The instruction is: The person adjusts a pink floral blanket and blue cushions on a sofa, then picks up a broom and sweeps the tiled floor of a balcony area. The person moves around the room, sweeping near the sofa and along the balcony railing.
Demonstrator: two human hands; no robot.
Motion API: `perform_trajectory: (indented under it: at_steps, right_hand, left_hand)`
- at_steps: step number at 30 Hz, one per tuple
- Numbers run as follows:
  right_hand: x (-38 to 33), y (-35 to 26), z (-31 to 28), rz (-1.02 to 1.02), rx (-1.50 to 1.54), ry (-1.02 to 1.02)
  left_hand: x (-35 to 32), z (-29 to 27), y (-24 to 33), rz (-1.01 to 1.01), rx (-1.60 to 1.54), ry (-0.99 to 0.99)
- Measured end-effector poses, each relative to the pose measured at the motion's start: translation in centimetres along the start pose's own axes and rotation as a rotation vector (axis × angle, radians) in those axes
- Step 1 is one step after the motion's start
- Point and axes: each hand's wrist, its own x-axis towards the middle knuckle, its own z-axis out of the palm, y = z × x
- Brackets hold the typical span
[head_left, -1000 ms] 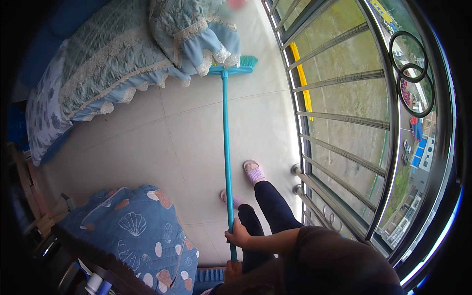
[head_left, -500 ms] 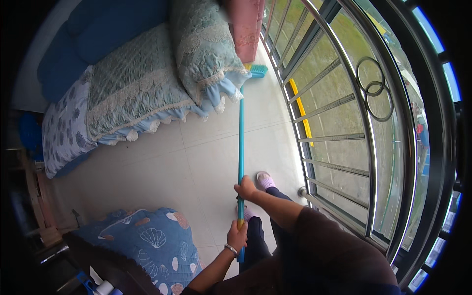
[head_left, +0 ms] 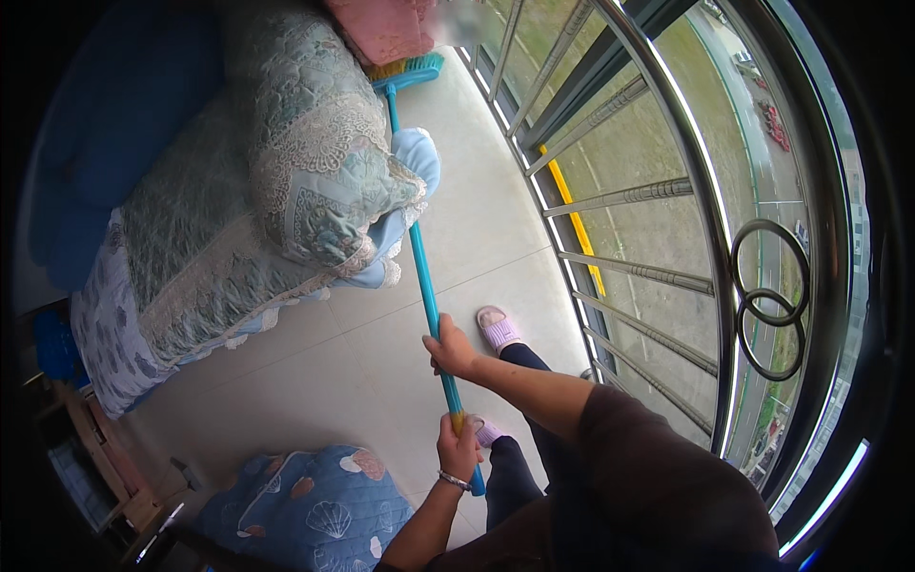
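A long blue broom (head_left: 426, 281) slants across the floor, its handle gripped by both my hands. My left hand (head_left: 458, 448) is wrapped round the handle near its lower end, by a yellow band. Higher up the shaft, my right hand (head_left: 451, 350) is closed on it as well. The broom head (head_left: 410, 71), with blue and yellow bristles, lies at the far end of the floor, beside pink fabric (head_left: 381, 29). A lace-trimmed green cover (head_left: 324, 181) with a pale blue frill hangs against the middle of the shaft.
To the right runs a metal railing (head_left: 710, 181) with ring ornaments, with a window behind it. A blue shell-patterned quilt (head_left: 329, 510) lies at the lower left. My feet in pink slippers (head_left: 497, 327) stand on the pale tiles (head_left: 381, 367). Wooden furniture (head_left: 114, 458) stands at far left.
The broom head has shifted left and farther away, and the handle now tilts instead of standing straight. The view has moved too. Both hands keep their hold, and one foot has stepped forward.
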Motion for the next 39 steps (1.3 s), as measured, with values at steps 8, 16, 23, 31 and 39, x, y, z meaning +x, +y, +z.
perform_trajectory:
  at_steps: [8, 16, 23, 31, 39]
  right_hand:
    - [13.3, -11.3, -5.2, -0.322, -0.18, 0.123]
    - [17.9, -15.4, -6.9, -0.404, -0.37, 0.228]
    - [12.8, -10.7, -5.4, -0.137, -0.685, 0.233]
    - [2.9, -1.2, -1.6, 0.01, -0.769, 0.249]
    - [-12.6, 14.4, 8.1, 0.096, -0.644, 0.211]
  left_hand:
    - [14.1, 3.6, 14.3, 0.084, -0.072, 0.081]
    - [20.2, 5.0, 20.0, 0.134, -0.158, 0.031]
    - [14.0, 5.3, 12.7, -0.015, -0.242, -0.045]
    - [0.8, 2.2, -1.6, -0.063, -0.122, -0.108]
    - [-14.8, -5.9, -18.4, -0.167, 0.107, -0.135]
